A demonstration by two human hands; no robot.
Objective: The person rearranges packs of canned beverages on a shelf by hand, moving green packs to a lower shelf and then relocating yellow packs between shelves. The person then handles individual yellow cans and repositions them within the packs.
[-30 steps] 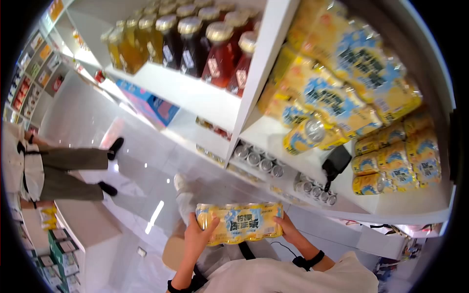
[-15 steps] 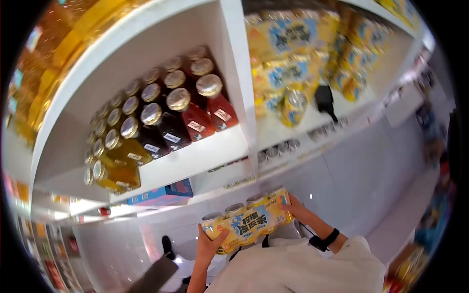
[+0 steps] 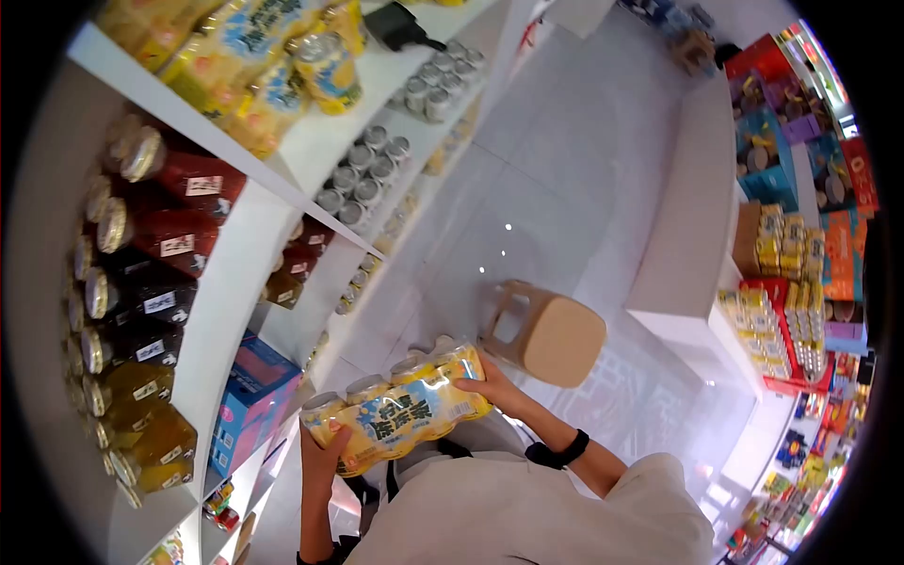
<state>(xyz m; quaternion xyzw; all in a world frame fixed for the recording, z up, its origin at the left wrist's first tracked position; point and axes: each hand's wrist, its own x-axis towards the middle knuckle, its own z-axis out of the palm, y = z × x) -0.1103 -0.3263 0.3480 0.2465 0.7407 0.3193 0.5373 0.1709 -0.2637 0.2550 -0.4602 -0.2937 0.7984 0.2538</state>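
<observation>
A shrink-wrapped pack of yellow drink cans (image 3: 395, 415) is held in front of my body, tilted up toward the right. My left hand (image 3: 323, 454) grips its left end, thumb over the front face. At the opposite end my right hand (image 3: 492, 386) is closed round the pack, with the fingers partly hidden. Blue blotches and dark lettering mark the wrapper, and silvery can tops show along its upper edge.
On the left, a white shelf (image 3: 240, 268) bears bottles (image 3: 179, 247) with pale caps. Higher up are similar yellow packs (image 3: 240, 42), a single can (image 3: 327, 71) and a black object (image 3: 400, 26). A tan-topped stool (image 3: 565, 341) stands on the floor near my right hand.
My view has turned to the right, so the shelves have shifted left and the stool and right-hand displays now show. Both hands still hold the pack.
</observation>
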